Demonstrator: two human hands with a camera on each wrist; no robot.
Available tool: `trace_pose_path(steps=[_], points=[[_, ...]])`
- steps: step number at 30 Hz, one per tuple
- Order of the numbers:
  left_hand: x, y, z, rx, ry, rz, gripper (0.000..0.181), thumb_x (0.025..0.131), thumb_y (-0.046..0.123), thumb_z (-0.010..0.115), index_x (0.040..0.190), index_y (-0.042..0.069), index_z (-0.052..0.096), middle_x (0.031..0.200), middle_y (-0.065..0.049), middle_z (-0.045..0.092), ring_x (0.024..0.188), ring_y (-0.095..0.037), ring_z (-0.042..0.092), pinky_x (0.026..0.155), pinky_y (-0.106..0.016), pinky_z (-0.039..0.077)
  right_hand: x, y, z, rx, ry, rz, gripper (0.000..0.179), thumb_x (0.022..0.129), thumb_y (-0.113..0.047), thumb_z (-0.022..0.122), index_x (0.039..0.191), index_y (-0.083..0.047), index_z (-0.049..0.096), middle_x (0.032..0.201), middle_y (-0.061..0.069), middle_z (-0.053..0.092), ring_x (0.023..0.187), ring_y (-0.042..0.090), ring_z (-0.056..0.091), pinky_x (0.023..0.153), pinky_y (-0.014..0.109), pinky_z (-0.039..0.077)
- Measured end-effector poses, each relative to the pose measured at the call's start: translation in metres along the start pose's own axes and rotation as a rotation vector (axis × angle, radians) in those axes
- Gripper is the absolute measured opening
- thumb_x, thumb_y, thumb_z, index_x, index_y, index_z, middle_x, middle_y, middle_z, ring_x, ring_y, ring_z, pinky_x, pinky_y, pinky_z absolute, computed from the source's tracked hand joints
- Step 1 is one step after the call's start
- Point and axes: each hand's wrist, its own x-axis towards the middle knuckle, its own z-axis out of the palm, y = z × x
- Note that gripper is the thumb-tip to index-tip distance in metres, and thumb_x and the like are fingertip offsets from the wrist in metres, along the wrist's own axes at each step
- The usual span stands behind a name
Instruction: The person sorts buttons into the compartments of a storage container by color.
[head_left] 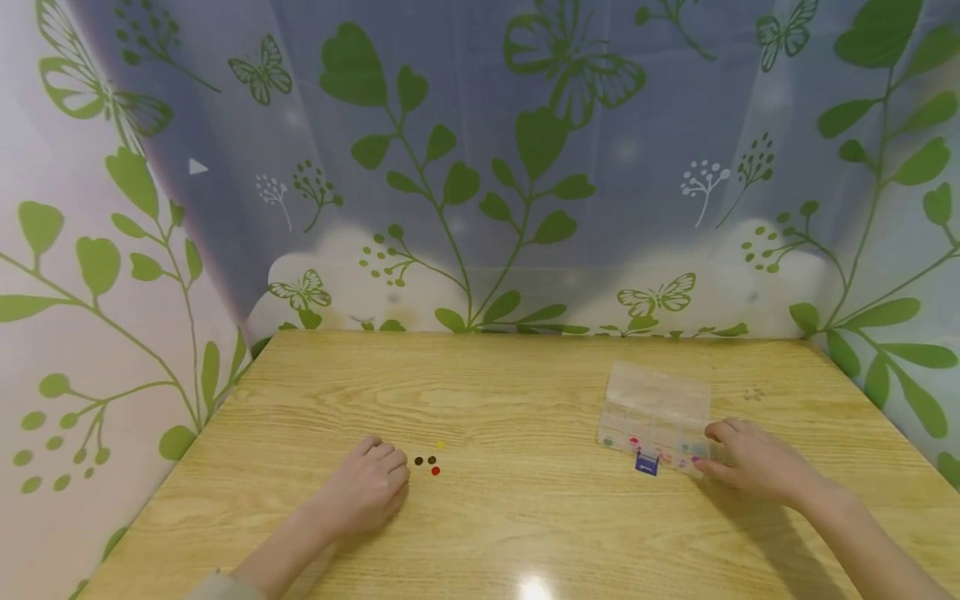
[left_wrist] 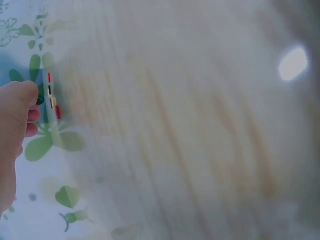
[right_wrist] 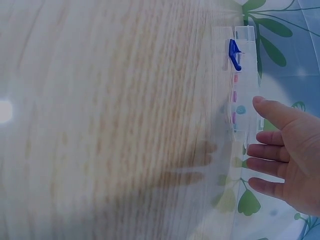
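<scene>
My left hand [head_left: 367, 483] is low over the table at the left, fingers curled. In the left wrist view its thumb and fingers pinch a small dark green disc [left_wrist: 40, 100], perhaps a button. Just beyond the fingertips lie small flat discs: black ones [head_left: 418, 461], a red one [head_left: 436, 471] and a yellow one [head_left: 441, 445]. My right hand [head_left: 765, 462] is at the right end of a clear plastic box [head_left: 656, 408], fingers loosely extended, thumb near its front corner; contact is unclear. The box's lid is raised, and coloured pieces show inside.
A blue latch [head_left: 647, 463] hangs on the box's front. The wooden table [head_left: 510, 517] ends at a patterned cloth [head_left: 465, 167] behind and at both sides. Some faint small marks or clear bits [head_left: 753, 394] are at the back right.
</scene>
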Motion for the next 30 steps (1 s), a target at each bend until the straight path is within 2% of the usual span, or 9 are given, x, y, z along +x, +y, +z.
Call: trace_pose_path(steps=[4, 11, 23, 30], points=[[0.004, -0.001, 0.000, 0.002, 0.004, -0.006, 0.004, 0.074, 0.015, 0.062, 0.075, 0.011, 0.062, 0.080, -0.001, 0.060, 0.075, -0.017, 0.057, 0.076, -0.037, 0.046, 0.000, 0.001, -0.001, 0.000, -0.006, 0.003, 0.050, 0.082, -0.032, 0.067, 0.107, 0.009, 0.057, 0.102, 0.025, 0.059, 0.094, 0.043, 0.056, 0.077, 0.051, 0.047], [0.012, 0.000, 0.003, -0.009, -0.046, -0.028, 0.006, 0.077, 0.018, 0.065, 0.080, 0.012, 0.065, 0.084, 0.001, 0.061, 0.080, -0.016, 0.058, 0.079, -0.037, 0.046, -0.001, 0.001, -0.001, 0.001, -0.006, 0.010, 0.050, 0.082, -0.034, 0.067, 0.107, 0.009, 0.057, 0.102, 0.023, 0.059, 0.094, 0.041, 0.057, 0.075, 0.050, 0.048], [0.037, 0.004, 0.001, -0.022, -0.053, 0.010, 0.006, 0.078, 0.017, 0.067, 0.080, 0.012, 0.065, 0.087, 0.000, 0.062, 0.083, -0.017, 0.058, 0.083, -0.037, 0.045, 0.000, 0.001, 0.001, 0.006, -0.001, 0.008, 0.050, 0.081, -0.034, 0.068, 0.106, 0.008, 0.058, 0.099, 0.021, 0.060, 0.090, 0.039, 0.058, 0.074, 0.048, 0.049], [0.051, 0.006, 0.001, -0.020, -0.064, 0.027, 0.005, 0.081, 0.015, 0.061, 0.083, 0.012, 0.064, 0.088, 0.000, 0.061, 0.084, -0.017, 0.057, 0.085, -0.037, 0.044, 0.000, 0.000, 0.001, 0.000, 0.007, 0.015, 0.050, 0.082, -0.034, 0.068, 0.107, 0.009, 0.057, 0.101, 0.022, 0.059, 0.092, 0.039, 0.057, 0.075, 0.049, 0.049]])
